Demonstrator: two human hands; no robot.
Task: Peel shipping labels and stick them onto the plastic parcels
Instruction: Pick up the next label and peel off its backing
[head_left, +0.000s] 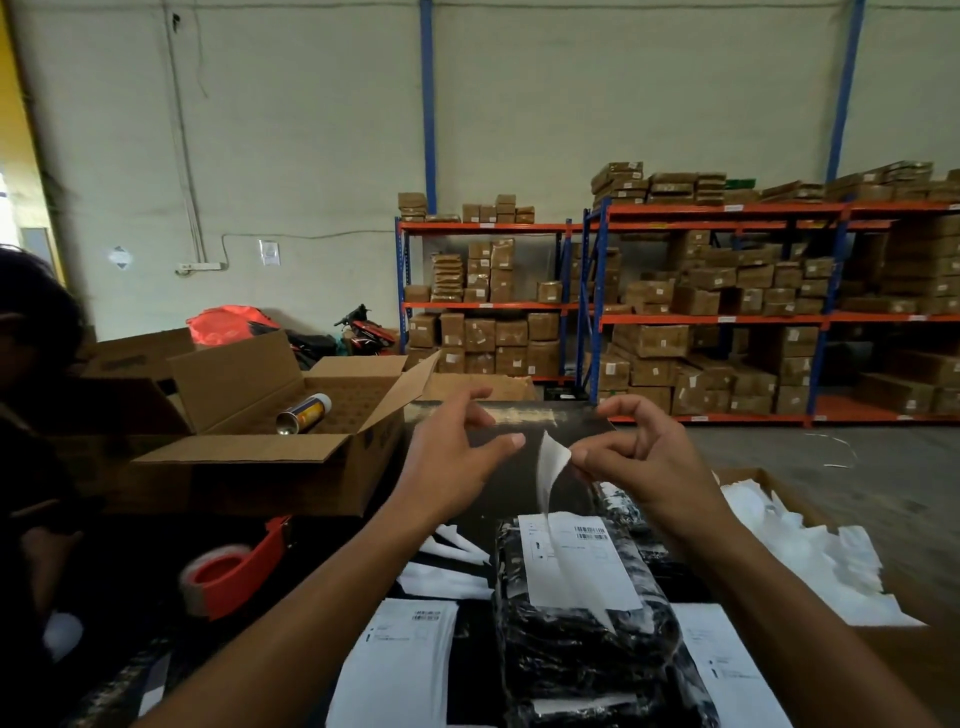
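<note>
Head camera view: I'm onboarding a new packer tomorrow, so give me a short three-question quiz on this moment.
1. True or false: the left hand is holding the white paper strip.
2. Multiple choice: the label with barcodes lies on A) the open cardboard box, B) the black plastic parcel, C) the shelving.
3. Fill in: the red tool at the left of the table is a tape ____.

Key: 1 false, the right hand pinches it; 2 B; 3 dispenser.
</note>
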